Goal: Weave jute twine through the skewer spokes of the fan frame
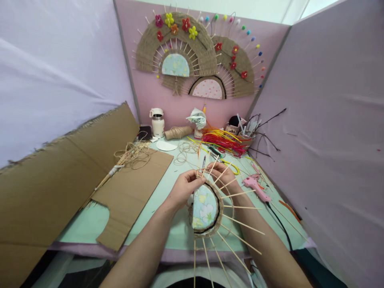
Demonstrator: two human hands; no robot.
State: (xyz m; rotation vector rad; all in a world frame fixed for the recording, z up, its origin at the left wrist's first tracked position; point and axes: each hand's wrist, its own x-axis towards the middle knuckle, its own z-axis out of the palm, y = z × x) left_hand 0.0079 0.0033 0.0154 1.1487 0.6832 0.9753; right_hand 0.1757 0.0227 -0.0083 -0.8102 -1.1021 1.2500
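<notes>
Held a half-round fan (207, 206) above the near part of the green table (168, 160), flat edge to the left, with its floral cloth (204, 206) toward the camera and thin sticks (242, 207) spread to the top, right and bottom. Clamped its upper end between thumb and fingers of the left hand (186, 186). Had the right hand (223, 176) just beside, fingers bent behind the upper sticks, near a loose loop of twine (233, 204); could not tell whether closed on it, from fingertips partly hidden. Saw yellow-handled scissors (235, 168) beyond the hands and a pink glue gun (257, 189) to the right. Saw cut cardboard (138, 188) at the left, beside a tied bundle of sticks (121, 164). Found farther back a white bottle (158, 127), a twine spool (178, 132), red and yellow pipe cleaners (223, 142) and dark twigs (273, 117). Saw larger fans (150, 46) on the pink board (144, 96) behind.
</notes>
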